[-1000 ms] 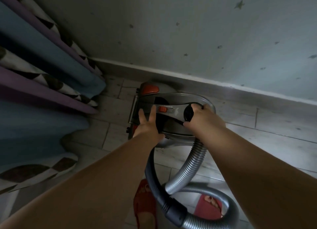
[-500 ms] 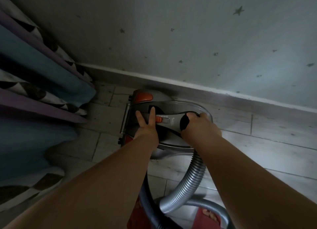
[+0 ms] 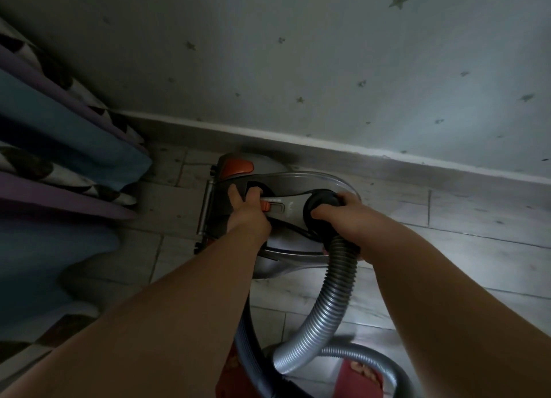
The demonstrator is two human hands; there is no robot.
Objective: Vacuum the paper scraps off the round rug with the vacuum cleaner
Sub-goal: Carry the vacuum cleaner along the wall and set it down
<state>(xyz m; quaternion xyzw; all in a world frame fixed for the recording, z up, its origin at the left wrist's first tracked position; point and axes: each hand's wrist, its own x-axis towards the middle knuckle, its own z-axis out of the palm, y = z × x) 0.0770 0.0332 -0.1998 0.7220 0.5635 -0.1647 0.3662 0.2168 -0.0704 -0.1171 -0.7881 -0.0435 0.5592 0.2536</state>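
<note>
As you lean over the vacuum cleaner (image 3: 274,263), your left grip (image 3: 249,211) curls its fingers into the opening under the carrying handle (image 3: 286,208). Its thumb lies on the dark casing to the left, and an orange slider (image 3: 265,205) sits just beside the knuckles. Your right grip (image 3: 343,215) is closed around the black hose end (image 3: 316,206) where it meets the top of the machine, fingers wrapped over its rim. From that fitting a ribbed grey hose (image 3: 334,287) drops toward you and loops across the floor (image 3: 447,248), beside a thick black tube (image 3: 253,365) at the bottom of the frame. The machine, grey with a large orange button (image 3: 238,166) at its far end, sits on pale wood-look tiles close against the skirting board (image 3: 328,156). Above it rises a pale wall (image 3: 298,69) dotted with small stars. To the left, a curtain (image 3: 59,129) in blue, purple and a black-and-white pattern hangs to the floor, near the machine but apart from it. Toes in red slippers (image 3: 354,379) show beside the hose at the lower edge.
</note>
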